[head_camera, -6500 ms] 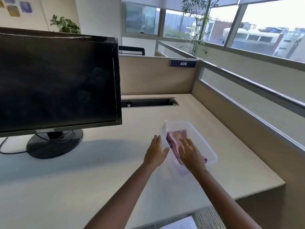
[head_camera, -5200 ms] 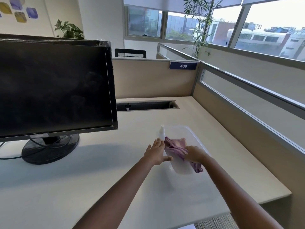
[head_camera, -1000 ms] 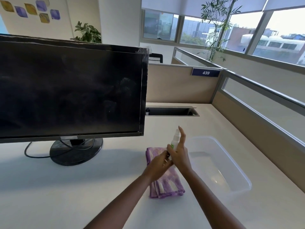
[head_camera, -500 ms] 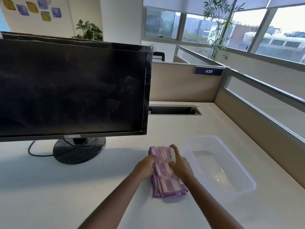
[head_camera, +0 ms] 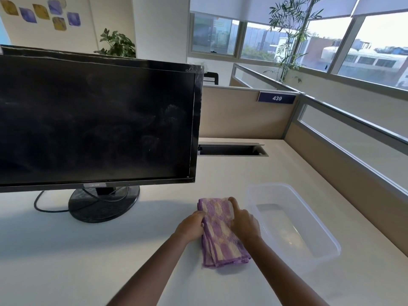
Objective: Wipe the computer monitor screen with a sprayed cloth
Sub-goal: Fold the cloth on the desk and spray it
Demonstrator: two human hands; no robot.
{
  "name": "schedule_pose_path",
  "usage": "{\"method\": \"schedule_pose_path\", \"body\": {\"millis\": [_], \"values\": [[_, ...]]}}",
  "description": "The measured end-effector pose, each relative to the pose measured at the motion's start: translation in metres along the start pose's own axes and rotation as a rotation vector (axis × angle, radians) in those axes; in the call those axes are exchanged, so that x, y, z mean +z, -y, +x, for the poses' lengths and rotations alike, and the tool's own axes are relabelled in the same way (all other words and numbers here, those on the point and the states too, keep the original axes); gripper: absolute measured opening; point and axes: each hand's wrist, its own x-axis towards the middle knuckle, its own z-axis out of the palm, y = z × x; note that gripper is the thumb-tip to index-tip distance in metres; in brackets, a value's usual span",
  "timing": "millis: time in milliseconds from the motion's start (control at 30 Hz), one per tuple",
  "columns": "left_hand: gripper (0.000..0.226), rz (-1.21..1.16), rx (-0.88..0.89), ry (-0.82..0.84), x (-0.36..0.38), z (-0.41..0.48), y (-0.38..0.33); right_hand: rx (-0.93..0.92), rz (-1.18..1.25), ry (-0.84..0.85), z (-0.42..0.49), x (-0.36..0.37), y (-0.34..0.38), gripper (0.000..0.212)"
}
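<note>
A folded purple-and-cream checked terry cloth [head_camera: 220, 230] lay flat on the pale beige table [head_camera: 66, 261], in front of the person and just left of a clear rectangular plastic tub [head_camera: 318, 226]. Both bare hands were on the cloth. The left hand [head_camera: 191, 226] lay against the cloth's left edge, its fingers curled over the fold near the far corner; that grip was partly closed on the fabric, though how firmly could not be told. The right hand [head_camera: 244, 223] rested on the cloth's right edge, palm down, with the forefinger stretched toward the far right corner and the other fingers bent; whether that grip pinched the fabric or only pressed on it could not be told. The middle and near end of the cloth showed between and below the two hands, the near hem lying free on the table.

The wide black flat-panel computer monitor [head_camera: 95, 120] stood to the left and further back, well apart from the cloth and both hands. Its dark screen was off and bore faint pale smears toward the right side. It stood on a round black base [head_camera: 103, 205], with a black cable [head_camera: 44, 208] looping out to the left.

The tub's right side ran along near the beige partition wall [head_camera: 242, 113], which carried a blue plate [head_camera: 276, 98] reading 439. A dark rectangular cable slot [head_camera: 231, 149] was set into the table behind the monitor's right edge.
</note>
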Motion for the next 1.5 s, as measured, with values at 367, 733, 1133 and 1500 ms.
{"method": "schedule_pose_path", "body": {"millis": [367, 733, 1133, 1500], "values": [[0.041, -0.093, -0.103, -0.02, 0.004, 0.0, -0.007, 0.305, 1.069, 0.4, 0.002, -0.017, 0.002, 0.054], [0.041, -0.12, -0.1, -0.017, 0.002, -0.003, -0.008, 0.279, 0.946, 0.286, -0.002, -0.007, -0.001, 0.069], [0.037, -0.183, -0.137, -0.017, 0.003, -0.002, -0.006, 0.143, 0.204, 0.072, -0.009, -0.001, -0.001, 0.06], [0.04, -0.154, -0.153, -0.051, 0.007, -0.003, -0.012, 0.147, 0.176, 0.048, -0.031, -0.001, -0.007, 0.062]]}}
